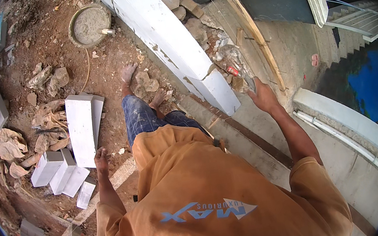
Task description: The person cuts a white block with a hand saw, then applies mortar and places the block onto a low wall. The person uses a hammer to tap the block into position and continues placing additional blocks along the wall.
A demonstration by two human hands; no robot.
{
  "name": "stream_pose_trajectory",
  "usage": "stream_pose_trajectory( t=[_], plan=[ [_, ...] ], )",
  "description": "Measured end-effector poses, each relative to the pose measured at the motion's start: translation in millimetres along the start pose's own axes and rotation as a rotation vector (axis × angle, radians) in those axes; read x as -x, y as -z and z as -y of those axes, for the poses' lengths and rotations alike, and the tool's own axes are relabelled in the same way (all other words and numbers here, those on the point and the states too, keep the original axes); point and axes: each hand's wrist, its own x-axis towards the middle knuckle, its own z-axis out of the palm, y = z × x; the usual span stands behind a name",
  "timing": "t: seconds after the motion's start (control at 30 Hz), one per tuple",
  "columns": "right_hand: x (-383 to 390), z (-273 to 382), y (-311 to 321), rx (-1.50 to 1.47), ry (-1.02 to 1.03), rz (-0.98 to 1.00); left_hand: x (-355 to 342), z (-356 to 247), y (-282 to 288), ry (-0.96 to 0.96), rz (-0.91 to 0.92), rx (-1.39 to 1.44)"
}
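Brown dirt covers the ground (59, 37) on the left side, and a long, low white wall (154, 28) runs from the far edge down to a near end close to the right hand (264, 95). The right fingers are closed around the near end of a grey tool (250, 83). It is dusty, so its full shape is hard to tell. Its long way points away from the body and a little to the left, close beside the right side of the wall. The wall's near end is just to the left of this hand, so the right hand is much nearer to the wall than the other one. The left hand (102, 160) hangs down at the near right corner of a big white block (81, 131), which stands on the dirt with its long way going away from the body. It looks like the left fingers touch that corner, but I cannot tell if they grip it or just rest there. Smaller white blocks (63, 173) lie to the left of that hand, by some crumpled brown bags (11, 142). Near the ground's far edge, left of the wall, sits a round bucket (71, 29) with wet grey mush (88, 24) inside. A wooden board (259, 38) lies past the right hand.
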Motion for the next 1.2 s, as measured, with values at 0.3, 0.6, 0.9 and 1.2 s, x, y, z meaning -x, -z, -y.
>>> stream_pose_trajectory(
  t=[0.3,0.6,0.9,1.2],
  plan=[
    [61,-13,-14,0.328,-0.158,0.403,-9,-25,-19,-0.155,-0.047,0.102],
    [-28,24,26,-0.516,-0.228,-0.118,-24,-58,-23,0.028,-0.017,-0.017],
    [69,102,-152,-1.051,-1.058,-1.033,-114,-308,-49,-0.098,0.411,-0.355],
    [100,128,-185,-0.844,-1.338,-1.389,-70,-552,-270,-0.77,0.64,-1.061]
  ],
)
